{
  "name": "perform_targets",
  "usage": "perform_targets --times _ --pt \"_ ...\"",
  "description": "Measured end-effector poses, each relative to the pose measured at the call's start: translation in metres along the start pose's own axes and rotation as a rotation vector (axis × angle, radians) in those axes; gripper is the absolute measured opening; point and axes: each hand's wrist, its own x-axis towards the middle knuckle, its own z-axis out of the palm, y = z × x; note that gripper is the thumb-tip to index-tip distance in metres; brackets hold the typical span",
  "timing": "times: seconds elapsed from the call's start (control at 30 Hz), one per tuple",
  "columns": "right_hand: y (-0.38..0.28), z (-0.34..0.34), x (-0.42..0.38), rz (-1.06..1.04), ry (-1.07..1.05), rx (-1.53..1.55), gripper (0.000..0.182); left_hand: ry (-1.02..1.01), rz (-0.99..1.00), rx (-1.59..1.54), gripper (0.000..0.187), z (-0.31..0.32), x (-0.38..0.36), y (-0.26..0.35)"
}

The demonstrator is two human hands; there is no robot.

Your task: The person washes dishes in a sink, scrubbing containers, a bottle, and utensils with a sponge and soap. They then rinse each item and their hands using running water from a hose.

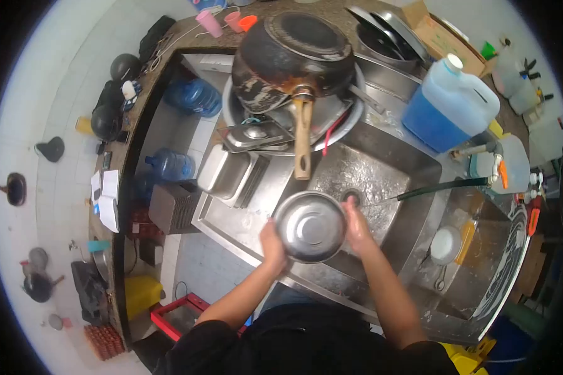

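A round metal bowl [311,226], seen from above, is held between both hands over the near edge of the sink. My left hand [273,246] grips its left side, and my right hand [358,225] is against its right side. Beyond them lies the wet sink basin [381,169], where a dark green hose [444,187] points in from the right. Up behind the bowl, a blackened pan [294,62] with a wooden handle rests upside down on a heap of metal lids and trays in a large basin [230,106].
A jug of blue liquid [441,115] stands behind the sink. Rectangular metal containers [228,175] sit on the left drainboard. The right basin holds a white bowl [445,244] and a ladle [441,279]. A red-framed object [175,315] is at lower left.
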Motion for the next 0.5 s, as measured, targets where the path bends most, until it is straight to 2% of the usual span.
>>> perform_targets --times 0.03,0.1,0.13,0.17,0.23,0.3,0.4,0.43,0.5 --pt "0.024 0.012 0.013 -0.22 -0.093 -0.124 0.052 0.07 -0.017 -0.07 0.039 -0.018 -0.004 0.027" --pt "-0.004 0.092 -0.021 -0.247 -0.275 -0.361 0.064 0.08 0.234 -0.159 0.039 -0.066 0.009 0.061" --pt "-0.004 0.123 -0.019 -0.338 -0.316 -0.471 0.072 0.069 0.252 -0.293 0.038 -0.074 -0.001 0.097" --pt "0.0 0.152 -0.017 -0.335 -0.3 -0.43 0.071 0.056 0.271 -0.425 0.037 -0.078 -0.007 0.136" --pt "-0.001 0.203 -0.011 -0.31 -0.294 -0.356 0.069 -0.072 0.553 -0.263 0.038 -0.105 0.015 0.172" --pt "-0.006 0.241 -0.003 -0.31 -0.292 -0.314 0.075 -0.111 0.758 0.066 0.033 -0.13 0.065 0.196" --pt "-0.009 0.278 0.014 -0.39 -0.015 -0.497 0.082 -0.214 0.659 0.175 0.038 -0.119 0.101 0.226" --pt "-0.009 0.283 0.026 -0.385 -0.004 -0.497 0.083 -0.267 0.493 0.101 0.048 -0.115 0.113 0.23" --pt "0.004 0.279 0.063 -0.368 0.028 -0.493 0.085 -0.301 0.398 0.202 0.057 -0.109 0.13 0.234"
